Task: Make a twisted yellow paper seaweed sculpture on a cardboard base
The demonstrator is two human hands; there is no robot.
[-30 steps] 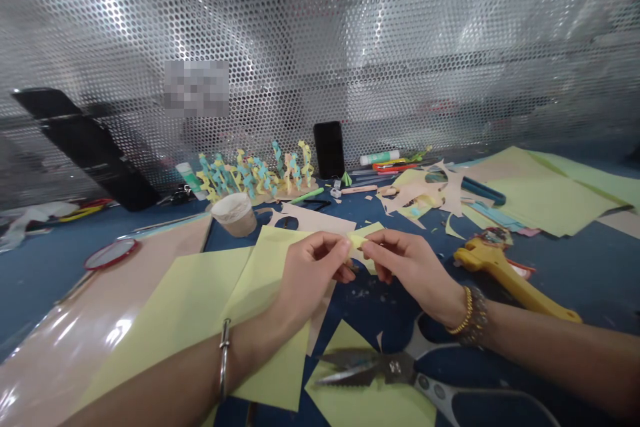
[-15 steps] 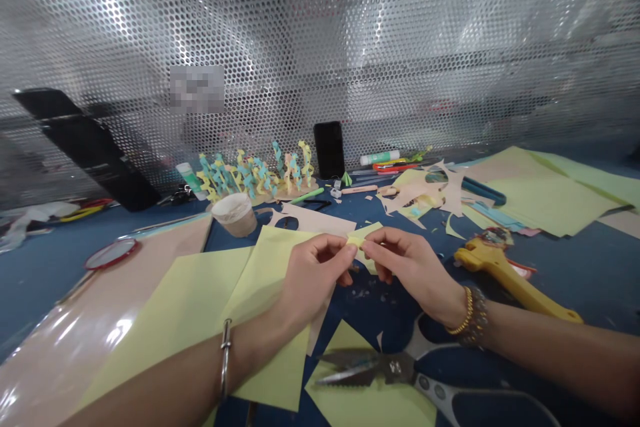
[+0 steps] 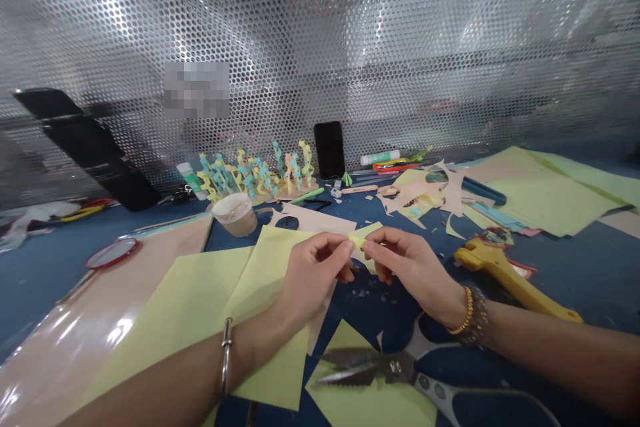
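Between my two hands is a small piece of yellow paper (image 3: 357, 241), pinched at either end. My left hand (image 3: 316, 273) grips it with thumb and forefinger, above larger yellow sheets (image 3: 273, 280). From the other side my right hand (image 3: 407, 267) pinches it the same way; the fingertips nearly meet. Behind the hands lies another yellow paper scrap (image 3: 376, 265), partly hidden. Below them, a pair of scissors (image 3: 395, 368) rests partly open on a yellow sheet (image 3: 370, 407).
A yellow glue gun (image 3: 515, 283) lies on the right. Farther back are a white cup (image 3: 235, 215), twisted paper strips (image 3: 260, 173) standing on a base, an upright phone (image 3: 329, 150) and paper offcuts (image 3: 425, 190). On the left is a red-rimmed round mirror (image 3: 113, 253).
Both hands stay almost in place, still pinching the small paper. Their fingertips have shifted only slightly. Nothing else has visibly moved.
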